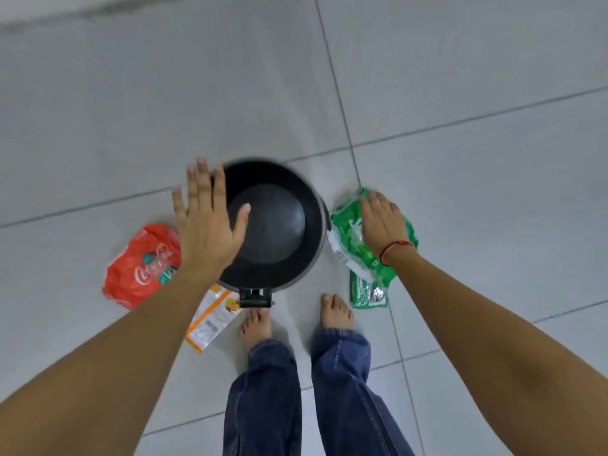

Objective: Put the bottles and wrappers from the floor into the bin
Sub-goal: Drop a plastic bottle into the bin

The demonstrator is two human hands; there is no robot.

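**Floor litter and open bin, seen from above**

Bin (316,205): round, black, lid not visible from above, interior dark and bare as far as can be seen. Stands on the grey tiled floor (460,77) directly ahead of the person's bare feet; black foot pedal (256,298) at its near side, with the left foot (256,327) just behind it.

Green wrapper (348,235): crumpled plastic with white printing, on the floor just right of the bin, its edge close to the bin wall. A smaller green packet (367,292) lies at its near end, beside the right foot (335,312).

Red wrapper (138,268): crumpled Coca-Cola plastic film, on the floor left of the bin, partly hidden by the left forearm.

Orange-and-white wrapper (212,319): flat packet, lying near the pedal and left foot, one end tucked under the bin's edge in this view.

Right hand (383,225): palm down on the green wrapper, fingers curled over it; whether they have closed into a grip cannot be told. Red thread bracelet (394,250) on the wrist.

Left hand (205,222): spread flat, fingers apart, holding nothing, poised over the bin's left rim.

Person: blue jeans (266,396), barefoot.
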